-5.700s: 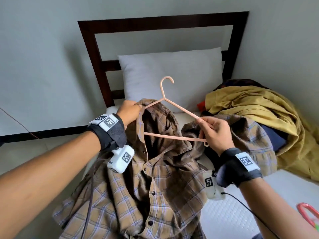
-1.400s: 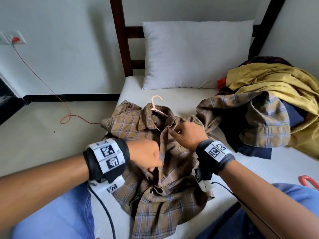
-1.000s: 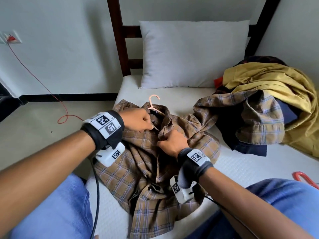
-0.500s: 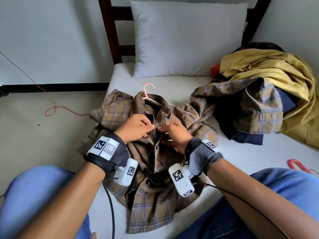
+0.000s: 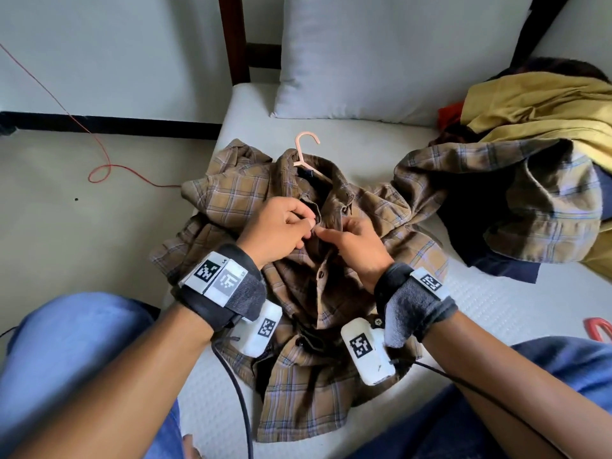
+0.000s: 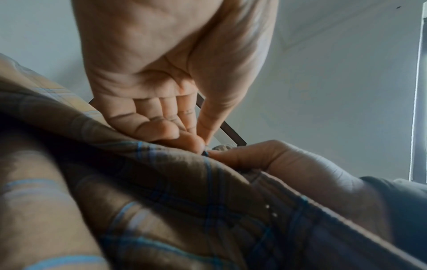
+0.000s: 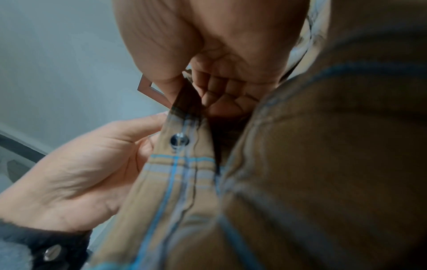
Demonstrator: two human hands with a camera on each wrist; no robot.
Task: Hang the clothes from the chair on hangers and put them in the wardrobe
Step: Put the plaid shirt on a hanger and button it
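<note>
Both hands [image 5: 278,228] [image 5: 352,241] pinch 1 plaid shirt [image 5: 231,200], 1 hanger [image 5: 303,150].

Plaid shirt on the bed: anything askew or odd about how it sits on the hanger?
Nothing damaged. The plaid shirt lies rumpled on the mattress, its right sleeve flung over the clothes pile. Only the pink hanger hook shows at the collar. Left hand and right hand pinch the placket.

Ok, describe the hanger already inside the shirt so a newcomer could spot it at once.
Start at the white pillow at the head of the bed. Just below it lies the brown plaid shirt; the pale pink hanger pokes its hook from the collar, unlike the red hanger at the right edge.
</note>
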